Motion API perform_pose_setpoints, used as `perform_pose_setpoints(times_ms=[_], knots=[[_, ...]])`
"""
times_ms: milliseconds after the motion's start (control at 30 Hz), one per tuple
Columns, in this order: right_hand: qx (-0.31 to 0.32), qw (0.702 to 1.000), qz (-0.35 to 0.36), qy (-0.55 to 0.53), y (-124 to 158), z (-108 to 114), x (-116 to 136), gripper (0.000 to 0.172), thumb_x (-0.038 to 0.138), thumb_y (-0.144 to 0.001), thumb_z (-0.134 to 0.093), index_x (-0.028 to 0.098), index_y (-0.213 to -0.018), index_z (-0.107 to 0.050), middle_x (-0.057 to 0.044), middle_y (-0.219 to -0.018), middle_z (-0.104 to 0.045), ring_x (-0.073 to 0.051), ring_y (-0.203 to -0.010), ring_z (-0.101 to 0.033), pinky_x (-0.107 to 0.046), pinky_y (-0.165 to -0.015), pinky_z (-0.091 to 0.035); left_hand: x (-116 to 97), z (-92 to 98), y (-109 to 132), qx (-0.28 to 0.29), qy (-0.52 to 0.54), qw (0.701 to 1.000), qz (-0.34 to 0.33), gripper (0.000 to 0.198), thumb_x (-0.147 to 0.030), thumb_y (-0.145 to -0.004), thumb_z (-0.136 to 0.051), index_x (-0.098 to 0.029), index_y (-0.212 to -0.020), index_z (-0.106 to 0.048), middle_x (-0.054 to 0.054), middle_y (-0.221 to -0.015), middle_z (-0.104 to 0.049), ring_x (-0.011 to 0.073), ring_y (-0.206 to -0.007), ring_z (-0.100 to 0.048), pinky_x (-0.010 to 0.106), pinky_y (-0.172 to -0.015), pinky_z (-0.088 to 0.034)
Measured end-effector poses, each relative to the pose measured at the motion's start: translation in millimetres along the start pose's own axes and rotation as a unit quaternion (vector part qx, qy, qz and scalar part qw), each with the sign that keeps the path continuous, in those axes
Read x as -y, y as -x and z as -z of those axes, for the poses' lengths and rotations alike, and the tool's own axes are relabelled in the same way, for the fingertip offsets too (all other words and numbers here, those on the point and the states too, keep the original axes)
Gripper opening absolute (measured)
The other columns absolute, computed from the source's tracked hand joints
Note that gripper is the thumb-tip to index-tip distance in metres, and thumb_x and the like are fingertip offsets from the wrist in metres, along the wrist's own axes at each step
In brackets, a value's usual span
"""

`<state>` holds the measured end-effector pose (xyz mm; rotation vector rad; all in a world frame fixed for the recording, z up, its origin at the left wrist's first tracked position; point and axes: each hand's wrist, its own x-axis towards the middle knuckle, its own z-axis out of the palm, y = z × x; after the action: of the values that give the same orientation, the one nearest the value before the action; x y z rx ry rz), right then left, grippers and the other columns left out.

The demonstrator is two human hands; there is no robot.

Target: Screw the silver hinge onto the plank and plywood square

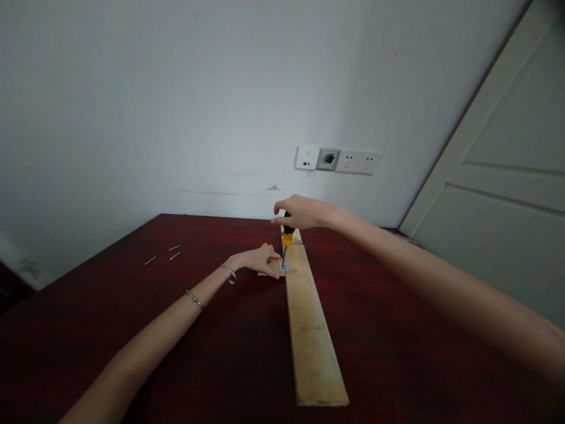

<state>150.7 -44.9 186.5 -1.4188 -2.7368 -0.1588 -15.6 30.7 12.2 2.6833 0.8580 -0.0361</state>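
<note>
My right hand (300,212) is closed on the black and yellow handle of a screwdriver (288,238), which stands nearly upright. Its thin shaft runs down to a small metal hinge (285,267); the exact contact of the tip is too small to make out. The hinge lies across the joint between a long wooden board (314,335) and a short piece of wood (274,268) on its left. My left hand (260,260) grips that short piece, thumb and fingers on either side of it next to the hinge. Part of the short piece is hidden by the hand.
Several thin metal rods or screws (175,256) lie at the left of the dark red table (212,377). Behind it rises a white wall with sockets and switches (338,160). A pale door (498,176) stands at the right.
</note>
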Motion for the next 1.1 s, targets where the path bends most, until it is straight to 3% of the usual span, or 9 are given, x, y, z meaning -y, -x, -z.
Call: perform_pose_setpoints(times_ms=[100, 200, 300, 400, 500, 600, 767, 933, 1100], knots=[[0.002, 1.0, 0.012, 0.004, 1, -1, -1, 0.037, 0.03, -0.084, -0.049, 0.012, -0.111, -0.066, -0.017, -0.099, -0.069, -0.024, -0.084, -0.063, -0.031, -0.066, -0.042, 1, -0.7, -1, -0.001, 0.001, 1.0, 0.001, 0.081, -0.066, -0.067, -0.065, -0.018, -0.131, -0.054, 0.008, -0.109, -0.049, 0.0266, -0.103, -0.043, 0.032, -0.091, -0.037], [-0.007, 0.999, 0.031, 0.012, 2, -3, -1, 0.046, 0.032, -0.075, -0.059, 0.011, -0.116, -0.063, -0.019, -0.108, -0.066, -0.026, -0.091, -0.062, -0.032, -0.069, -0.043, 0, -0.2, -1, 0.001, -0.002, 1.0, 0.004, 0.079, -0.065, -0.067, -0.066, -0.02, -0.13, -0.054, 0.007, -0.109, -0.049, 0.0269, -0.104, -0.043, 0.033, -0.091, -0.037], [-0.017, 0.999, 0.019, 0.021, 3, -4, -1, 0.047, 0.04, -0.079, -0.055, 0.011, -0.115, -0.064, -0.019, -0.105, -0.066, -0.027, -0.089, -0.062, -0.033, -0.068, -0.043, -4, 1.4, 1, 0.003, -0.01, 1.0, 0.01, 0.077, -0.063, -0.068, -0.066, -0.02, -0.13, -0.054, 0.007, -0.111, -0.049, 0.0279, -0.106, -0.043, 0.034, -0.092, -0.036], [-0.012, 0.999, 0.01, 0.029, 3, -4, -1, 0.039, 0.036, -0.083, -0.051, 0.012, -0.11, -0.066, -0.016, -0.098, -0.069, -0.024, -0.083, -0.063, -0.032, -0.066, -0.043, -5, 2.2, 1, 0.007, -0.012, 1.0, 0.01, 0.077, -0.063, -0.069, -0.065, -0.019, -0.131, -0.054, 0.008, -0.111, -0.049, 0.0279, -0.106, -0.043, 0.034, -0.093, -0.036], [-0.004, 0.999, 0.03, 0.032, 5, -2, -1, 0.043, 0.03, -0.075, -0.058, 0.013, -0.115, -0.064, -0.016, -0.103, -0.067, -0.024, -0.086, -0.062, -0.032, -0.068, -0.043, -3, 1.7, 0, 0.009, -0.015, 1.0, 0.006, 0.077, -0.064, -0.069, -0.065, -0.019, -0.131, -0.054, 0.008, -0.111, -0.048, 0.0273, -0.106, -0.042, 0.034, -0.092, -0.037], [-0.007, 0.999, 0.027, 0.027, 7, -2, -2, 0.051, 0.04, -0.077, -0.059, 0.012, -0.12, -0.061, -0.018, -0.108, -0.065, -0.026, -0.089, -0.062, -0.033, -0.069, -0.044, -1, 0.8, 0, 0.006, -0.017, 1.0, -0.002, 0.075, -0.065, -0.069, -0.064, -0.02, -0.129, -0.055, 0.007, -0.108, -0.048, 0.0266, -0.105, -0.042, 0.033, -0.092, -0.037], [-0.004, 1.0, 0.023, 0.018, 9, -3, -4, 0.04, 0.033, -0.081, -0.053, 0.014, -0.115, -0.064, -0.016, -0.105, -0.066, -0.027, -0.091, -0.062, -0.034, -0.07, -0.043, 0, 0.1, 0, 0.006, -0.012, 1.0, -0.002, 0.077, -0.066, -0.069, -0.064, -0.019, -0.129, -0.054, 0.007, -0.107, -0.046, 0.0262, -0.104, -0.042, 0.032, -0.091, -0.037], [-0.026, 0.999, 0.034, -0.002, 9, -8, -7, 0.048, 0.042, -0.079, -0.058, 0.013, -0.117, -0.062, -0.017, -0.107, -0.064, -0.026, -0.09, -0.061, -0.034, -0.072, -0.043, 1, -0.4, -1, 0.006, -0.001, 1.0, 0.0, 0.077, -0.065, -0.068, -0.065, -0.019, -0.129, -0.055, 0.007, -0.107, -0.047, 0.0268, -0.103, -0.043, 0.033, -0.09, -0.037], [-0.043, 0.998, 0.037, -0.004, 8, -13, -8, 0.043, 0.034, -0.08, -0.059, 0.016, -0.119, -0.06, -0.015, -0.109, -0.06, -0.022, -0.088, -0.059, -0.031, -0.071, -0.042, 2, -0.9, -1, 0.004, 0.003, 1.0, -0.001, 0.073, -0.065, -0.068, -0.066, -0.023, -0.126, -0.057, 0.006, -0.108, -0.048, 0.0272, -0.104, -0.043, 0.032, -0.09, -0.037]])
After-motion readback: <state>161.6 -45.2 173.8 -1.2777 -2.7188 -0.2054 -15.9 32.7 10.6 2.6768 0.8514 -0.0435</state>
